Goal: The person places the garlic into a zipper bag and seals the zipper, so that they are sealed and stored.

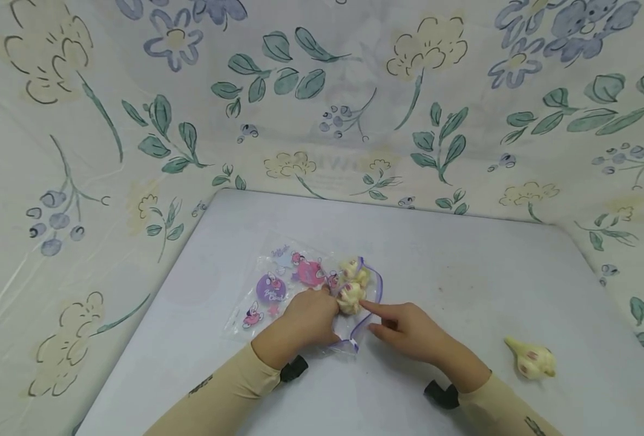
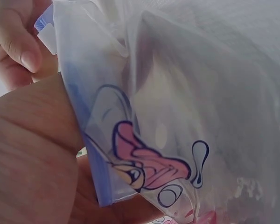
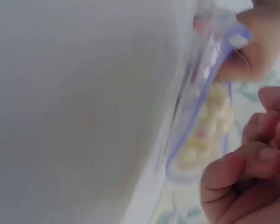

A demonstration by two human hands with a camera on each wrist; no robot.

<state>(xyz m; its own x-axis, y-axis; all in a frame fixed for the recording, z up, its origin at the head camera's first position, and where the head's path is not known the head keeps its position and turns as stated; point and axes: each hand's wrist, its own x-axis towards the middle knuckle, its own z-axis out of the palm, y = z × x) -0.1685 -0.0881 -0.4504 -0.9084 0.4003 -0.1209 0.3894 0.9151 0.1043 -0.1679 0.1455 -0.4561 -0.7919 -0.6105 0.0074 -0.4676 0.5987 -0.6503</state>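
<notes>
A clear zip bag (image 1: 272,289) with pink and purple cartoon prints lies on the table, its purple-edged mouth gaping to the right. Garlic bulbs (image 1: 350,299) sit just inside that mouth. My left hand (image 1: 309,315) grips the bag near its opening, and the left wrist view shows the zip edge (image 2: 95,172) crossing the hand. From the right, my right hand (image 1: 409,330) reaches in with its index finger extended to the nearer bulb, while the other fingers (image 3: 221,172) are bent. A white slider (image 1: 353,343) sits at the near corner of the zip.
Another garlic bulb (image 1: 534,362) lies on the white table (image 1: 463,254), to the right of my right forearm. Floral sheeting (image 1: 333,79) rises behind the table and along its sides. A dark wrist strap (image 1: 442,395) shows beneath each wrist.
</notes>
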